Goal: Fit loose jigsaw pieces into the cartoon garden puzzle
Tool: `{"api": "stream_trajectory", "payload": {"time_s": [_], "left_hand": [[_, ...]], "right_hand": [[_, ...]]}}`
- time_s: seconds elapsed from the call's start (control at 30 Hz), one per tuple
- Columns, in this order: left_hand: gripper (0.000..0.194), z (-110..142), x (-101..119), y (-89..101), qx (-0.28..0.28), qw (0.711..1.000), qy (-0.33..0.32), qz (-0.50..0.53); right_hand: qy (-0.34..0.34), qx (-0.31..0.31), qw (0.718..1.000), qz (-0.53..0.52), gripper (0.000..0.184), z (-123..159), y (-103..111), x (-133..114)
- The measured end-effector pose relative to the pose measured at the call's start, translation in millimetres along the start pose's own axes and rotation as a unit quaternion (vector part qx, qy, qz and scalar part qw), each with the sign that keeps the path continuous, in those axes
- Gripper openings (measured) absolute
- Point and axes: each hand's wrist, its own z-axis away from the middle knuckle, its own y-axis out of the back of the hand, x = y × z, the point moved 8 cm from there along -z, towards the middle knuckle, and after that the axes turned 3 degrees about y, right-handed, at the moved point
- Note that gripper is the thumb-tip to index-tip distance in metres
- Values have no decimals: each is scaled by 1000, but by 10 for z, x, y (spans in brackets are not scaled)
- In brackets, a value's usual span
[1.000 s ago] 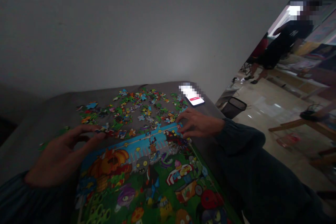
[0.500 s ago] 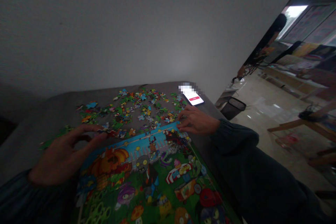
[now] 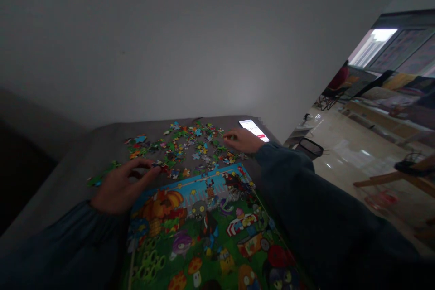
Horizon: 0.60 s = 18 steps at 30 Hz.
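Observation:
My left hand point(image 3: 124, 183) is closed in a pinch, with a small dark red and white puzzle piece point(image 3: 159, 164) at the fingertips. It hovers at the left end of the picture board's upper edge. My right hand point(image 3: 244, 140) lies over the right end of the loose puzzle pieces point(image 3: 176, 147), beside the phone. Its fingers curl with their tips close together; whatever they pinch is too small and dim to make out. Below both hands lies the picture board point(image 3: 217, 226), showing cartoon zombies, a pumpkin and mushrooms under a blue strip.
A lit phone point(image 3: 253, 129) lies at the back right of the grey cloth surface point(image 3: 102, 140), partly covered by my right hand. A pale wall point(image 3: 190, 54) rises directly behind. To the right are a dark bin point(image 3: 310, 147), a wooden piece of furniture point(image 3: 387, 181) and shiny floor.
My right hand has left the board's upper right edge and moved up to the loose pieces by the phone. My left hand keeps its pinch. The view has shifted, and the person at back right is gone.

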Motion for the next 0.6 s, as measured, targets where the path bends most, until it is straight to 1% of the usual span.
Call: {"api": "stream_trajectory", "payload": {"time_s": [0.13,0.27,0.43,0.5,0.6], "left_hand": [[51,-13,-25,13,15,999,-12,29],[49,-37,-100,-9,14,998,-22,50],[43,-56,-156,-11,28,997,-46,47],[42,-56,-143,-2,32,997,-56,45],[40,-53,-112,6,30,996,-65,49]], "right_hand": [[-33,1,999,38,28,-484,-181,119],[-62,-16,995,74,33,-759,-329,268],[-84,-64,990,92,32,-862,-455,392],[-101,-75,987,101,33,-852,-464,434],[-124,-73,982,121,32,-808,-417,480]]}}
